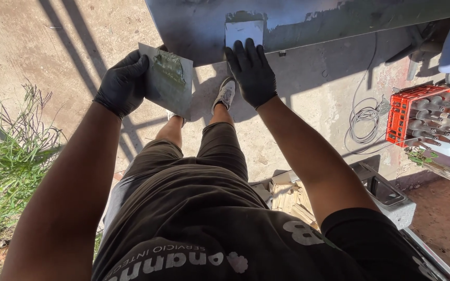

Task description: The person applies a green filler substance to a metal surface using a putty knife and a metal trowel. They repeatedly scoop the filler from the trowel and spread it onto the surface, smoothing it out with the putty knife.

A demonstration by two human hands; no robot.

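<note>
My left hand (pixel 123 83), in a black glove, grips a square metal plate (pixel 169 88) that carries a smear of greenish-grey filler (pixel 170 66). In its own black glove, my right hand (pixel 252 70) presses a pale rectangular spreader (pixel 244 32) flat against a large grey metal panel (pixel 308 21) at the top of the view. A patch of filler shows on the panel just above the spreader. My legs and a white shoe (pixel 226 93) are seen below on the concrete ground.
A coiled grey cable (pixel 363 122) lies on the concrete at the right. Beside it stands an orange crate (pixel 410 112) holding bottles. Grass (pixel 6 156) grows at the left edge. A box of pale strips (pixel 292 200) and a grey block (pixel 389 195) sit behind my right arm.
</note>
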